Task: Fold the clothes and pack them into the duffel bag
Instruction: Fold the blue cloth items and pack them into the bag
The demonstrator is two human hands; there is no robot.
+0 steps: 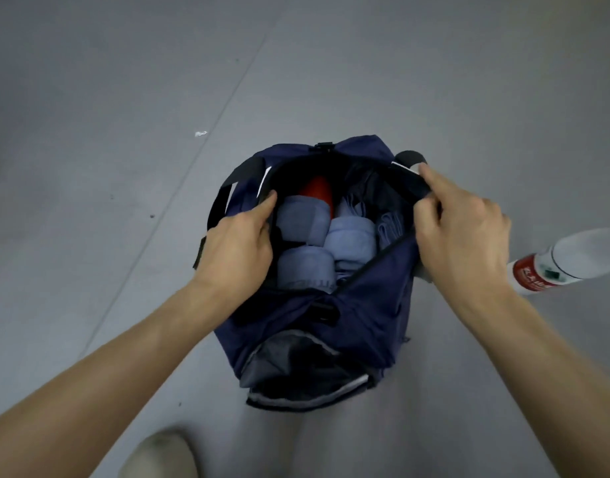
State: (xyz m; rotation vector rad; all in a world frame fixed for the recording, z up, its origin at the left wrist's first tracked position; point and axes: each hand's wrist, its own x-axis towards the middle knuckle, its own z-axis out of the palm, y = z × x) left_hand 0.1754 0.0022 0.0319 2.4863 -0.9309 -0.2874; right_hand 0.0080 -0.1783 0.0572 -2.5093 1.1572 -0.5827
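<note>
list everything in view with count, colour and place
navy fabric duffel bag: 1, navy, on grey floor, centre, open
rolled blue-grey clothes: at least 3, blue-grey, inside bag
red item: 1, red, in bag behind the rolls
clear plastic bottle with red label: 1, clear, floor at right
small white scrap: 1, white, floor, far left
pale shoe: 1, off-white, bottom edge
left hand grip: 1, on bag's left rim
right hand grip: 1, pinching bag's right rim

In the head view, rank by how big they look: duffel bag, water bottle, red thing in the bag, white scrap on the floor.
Largest to smallest:
1. duffel bag
2. water bottle, cut off by the frame edge
3. red thing, partly hidden
4. white scrap
</note>
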